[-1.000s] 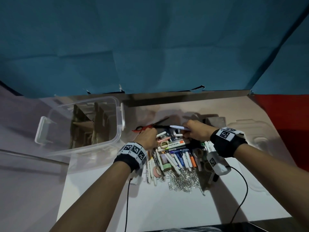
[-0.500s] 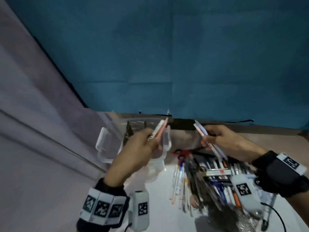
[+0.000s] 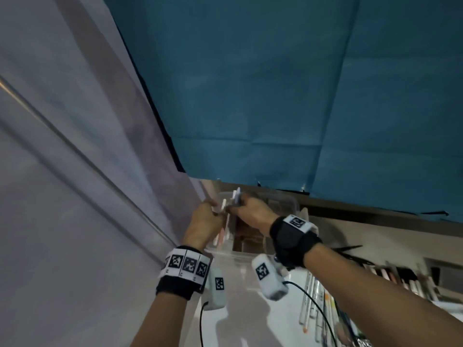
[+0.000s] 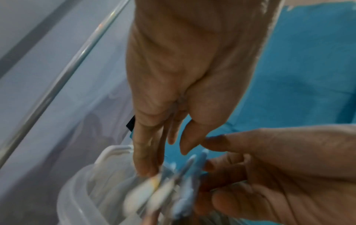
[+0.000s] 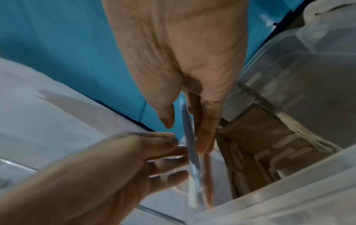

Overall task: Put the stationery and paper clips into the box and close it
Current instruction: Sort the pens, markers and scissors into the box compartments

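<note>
Bare forearms, black wristbands (image 3: 292, 240) w/ b&w square-code tags, white wrist cams (image 3: 269, 276), thin black cables (image 3: 312, 300).

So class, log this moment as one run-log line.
left hand: holds pens | right hand: holds pen | both over open box

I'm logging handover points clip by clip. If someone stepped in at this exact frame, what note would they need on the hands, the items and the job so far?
Left hand: over the clear plastic storage box, pinching white and pink pens that point down into it.
Right hand: beside the left one over the box, gripping blue and white pens.
Box: open, with brown cardboard dividers inside.
Done: two handfuls of pens brought to the box, not yet let go.
Left: drop these pens in, fetch the remaining pens and markers on the white table, add the paper clips, fit the lid. Neither clips nor lid can be made out in these views.
</note>
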